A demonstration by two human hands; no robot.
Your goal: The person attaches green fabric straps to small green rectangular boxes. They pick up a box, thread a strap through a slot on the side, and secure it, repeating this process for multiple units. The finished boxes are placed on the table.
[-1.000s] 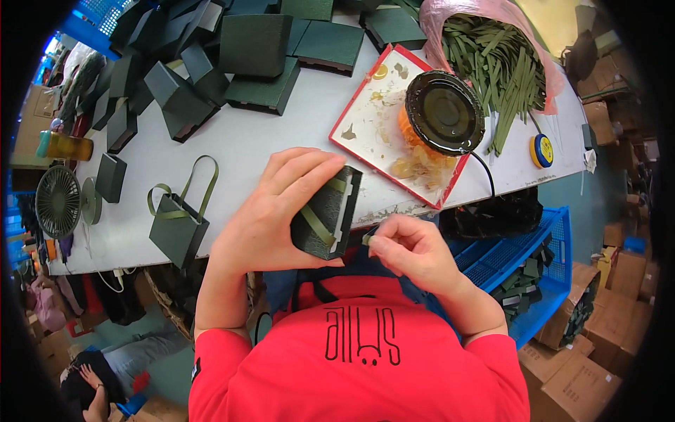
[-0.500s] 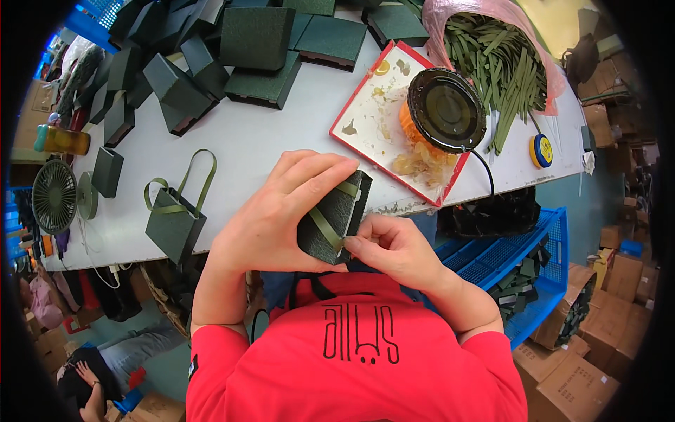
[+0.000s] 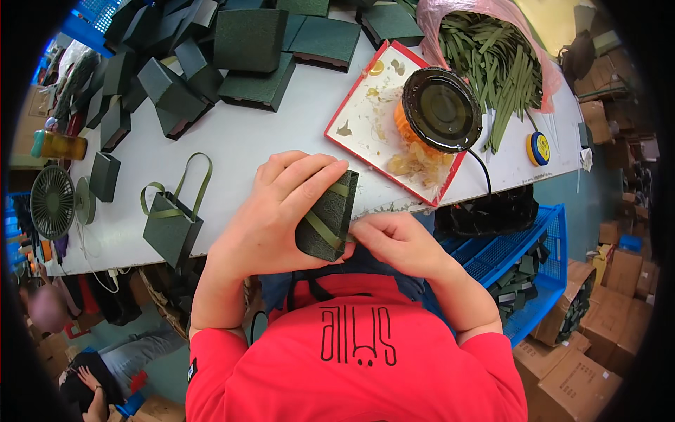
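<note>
Head view: the left hand (image 3: 274, 218) grips a small dark green box (image 3: 327, 218), which lies at that hand's three o'clock, fingers over its upper edge and thumb below. An olive ribbon (image 3: 322, 229) crosses its face. The right hand (image 3: 395, 240) is between the box's three and four o'clock, fingers curled in, fingertips at the box's edge; whether they pinch anything cannot be told.

Containers, clocked from the box: at one o'clock, a red-rimmed tray (image 3: 364, 112) bears a round dark-topped pot (image 3: 441, 109) and yellowish lumps (image 3: 411, 162). Between one and two, a pink plastic bag (image 3: 552, 81) holds loose green strips (image 3: 481, 53). Near four, a blue basket (image 3: 557, 246) contains dark green pieces (image 3: 517, 285).
</note>
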